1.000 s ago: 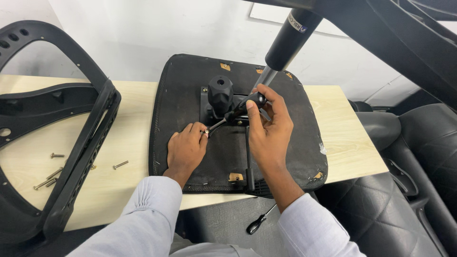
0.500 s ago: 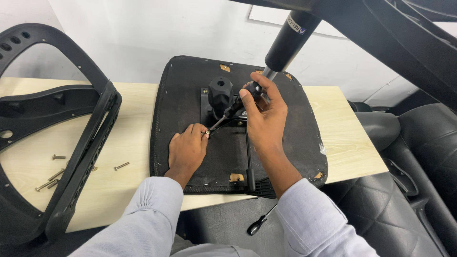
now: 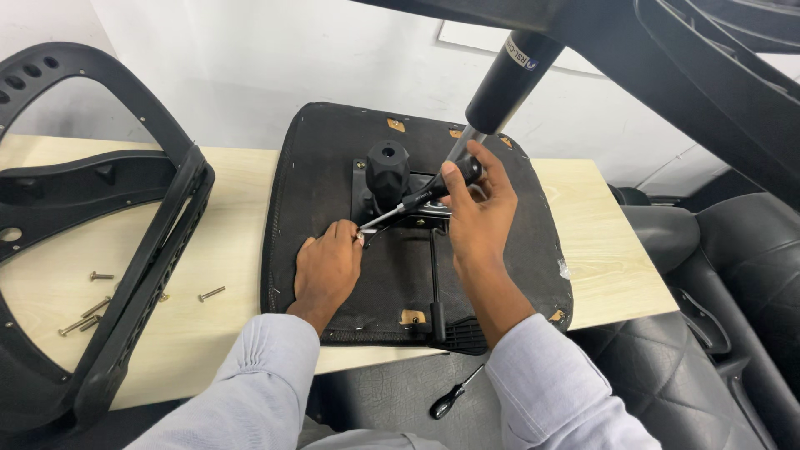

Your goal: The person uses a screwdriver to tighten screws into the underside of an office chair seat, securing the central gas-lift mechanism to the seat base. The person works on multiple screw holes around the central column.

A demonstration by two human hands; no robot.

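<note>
Our right hand (image 3: 479,212) grips the screwdriver (image 3: 417,200), its shaft slanting down-left to the screw (image 3: 364,232) pinched under our left hand's (image 3: 327,268) fingertips on the seat base (image 3: 317,167).

a small white rectangular label (image 3: 518,52) with dark print sits high on the black cylinder (image 3: 508,79).

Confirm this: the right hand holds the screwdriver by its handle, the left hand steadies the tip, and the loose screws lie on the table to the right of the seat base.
Wrong side. In the head view the loose screws lie left of the seat base. The rest stands: right hand holds the screwdriver, left hand at its tip.
</note>
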